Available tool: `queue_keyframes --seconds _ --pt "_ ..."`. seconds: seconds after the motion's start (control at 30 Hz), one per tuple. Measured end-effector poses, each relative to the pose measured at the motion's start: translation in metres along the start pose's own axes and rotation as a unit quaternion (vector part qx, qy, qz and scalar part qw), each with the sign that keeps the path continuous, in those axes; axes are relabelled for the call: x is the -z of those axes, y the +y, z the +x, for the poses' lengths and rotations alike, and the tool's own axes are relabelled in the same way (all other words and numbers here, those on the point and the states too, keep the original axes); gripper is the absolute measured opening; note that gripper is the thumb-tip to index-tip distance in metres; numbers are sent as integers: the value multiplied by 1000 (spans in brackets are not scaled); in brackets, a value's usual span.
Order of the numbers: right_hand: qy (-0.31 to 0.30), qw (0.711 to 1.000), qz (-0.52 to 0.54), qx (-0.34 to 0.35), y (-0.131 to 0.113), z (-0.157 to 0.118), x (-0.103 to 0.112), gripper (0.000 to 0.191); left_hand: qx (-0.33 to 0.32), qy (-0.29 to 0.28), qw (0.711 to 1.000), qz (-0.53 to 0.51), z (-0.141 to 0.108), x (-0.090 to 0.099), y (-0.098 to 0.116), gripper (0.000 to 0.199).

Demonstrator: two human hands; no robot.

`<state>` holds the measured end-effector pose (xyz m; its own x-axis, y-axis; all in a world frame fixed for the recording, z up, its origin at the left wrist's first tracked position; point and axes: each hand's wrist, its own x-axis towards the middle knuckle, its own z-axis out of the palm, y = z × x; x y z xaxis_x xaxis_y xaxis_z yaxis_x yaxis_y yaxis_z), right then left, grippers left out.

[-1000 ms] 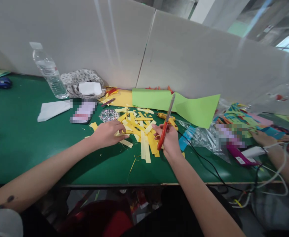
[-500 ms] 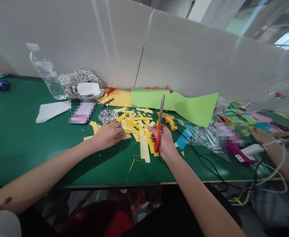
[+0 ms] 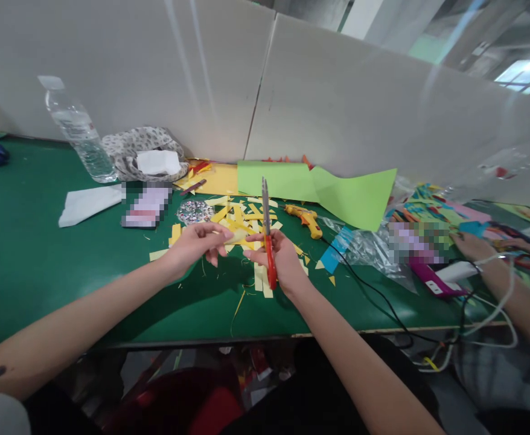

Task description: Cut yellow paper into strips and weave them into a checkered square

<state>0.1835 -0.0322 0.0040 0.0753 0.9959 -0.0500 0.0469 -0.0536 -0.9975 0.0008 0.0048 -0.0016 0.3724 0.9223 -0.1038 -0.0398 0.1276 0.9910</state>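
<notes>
Between the thumb and fingers of my left hand (image 3: 201,243) is a small pale yellow paper strip (image 3: 235,237), lifted over the table. My right hand (image 3: 280,258) is closed around red-handled scissors (image 3: 269,244), whose blades point up and away from me. The right fingertips are close to the free end of the strip; whether they touch it, I cannot tell. Below and behind both hands lies a loose pile of yellow paper strips (image 3: 259,279) on the green table. A round patch of small multicoloured pieces (image 3: 195,211) sits just beyond my left hand.
Behind the pile stand a yellow glue gun (image 3: 305,219) and a green paper sheet (image 3: 351,202). A water bottle (image 3: 80,133), patterned cloth (image 3: 131,148) and phone (image 3: 147,205) are at the left. Rightward lie clear plastic (image 3: 378,251), cables and another person's hands (image 3: 475,251).
My left hand has risen from the pile with a pale yellow strip in its fingers. My right hand, with the scissors, has moved left towards it.
</notes>
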Motion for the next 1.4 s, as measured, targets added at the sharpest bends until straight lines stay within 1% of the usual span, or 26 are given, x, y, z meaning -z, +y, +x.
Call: queue_keyframes --seconds 0.07,0.1,0.13,0.2,0.23,0.3,0.33,0.4,0.47,0.53,0.6,0.7,0.77,0.8,0.87,0.93,1.07,1.13,1.2,1.27,1.33,1.4 --pt "-43 999 24 0 2 -3 -6 45 26 -61 998 19 -6 -9 -2 24" --pt "-61 998 34 -4 3 -4 -8 45 35 -79 996 20 -8 -12 -3 25" --pt "-74 996 41 -9 4 -5 -10 44 39 -93 995 17 -10 -14 -4 26" --pt "-80 996 48 -6 5 -6 -13 43 35 -100 994 -4 -10 -14 -5 28" --pt "-74 996 52 3 5 -6 -13 42 30 -98 995 -18 -10 -13 -6 30" --pt "-44 997 63 30 4 -5 -12 40 26 -97 994 -44 -8 -10 -6 37" --pt "-22 996 72 46 2 -4 -10 39 33 -106 993 -47 -6 -9 -6 42" --pt "20 992 105 69 -2 -2 -5 37 60 -142 988 -24 -4 -6 -6 46" --pt "34 987 143 71 -7 -2 0 33 91 -166 982 10 -2 -5 -5 44" --pt "17 984 170 58 -13 -2 5 29 107 -151 983 14 1 -4 -5 37" --pt "-9 984 174 41 -16 -4 9 28 101 -104 989 -27 4 -2 -4 34" --pt "-49 988 146 21 -17 -7 9 26 56 -22 993 -97 9 4 -3 34" --pt "-86 988 126 1 -15 -9 6 23 26 20 993 -112 10 7 -4 32" --pt "-108 987 118 -12 -14 -10 5 22 15 33 993 -110 11 8 -4 31" --pt "-149 982 110 -37 -11 -12 1 24 3 41 994 -99 11 9 -5 29" --pt "-183 976 108 -55 -10 -15 -1 27 -1 46 995 -83 10 7 -6 31" --pt "-229 964 117 -64 -11 -19 -1 29 -11 47 997 -63 9 3 -6 39" --pt "-232 964 117 -63 -11 -19 -1 29 -11 23 999 -43 8 2 -8 39" --pt "-210 970 112 -57 -10 -18 -2 28 7 -19 1000 -14 7 2 -10 36" --pt "-169 979 109 -47 -9 -16 -3 28 29 -94 995 14 5 1 -12 36" --pt "-117 986 114 -43 -8 -13 -3 28 36 -168 985 31 3 -1 -13 38" --pt "-75 988 130 -41 -8 -10 -1 27 24 -210 977 36 2 -2 -13 43"
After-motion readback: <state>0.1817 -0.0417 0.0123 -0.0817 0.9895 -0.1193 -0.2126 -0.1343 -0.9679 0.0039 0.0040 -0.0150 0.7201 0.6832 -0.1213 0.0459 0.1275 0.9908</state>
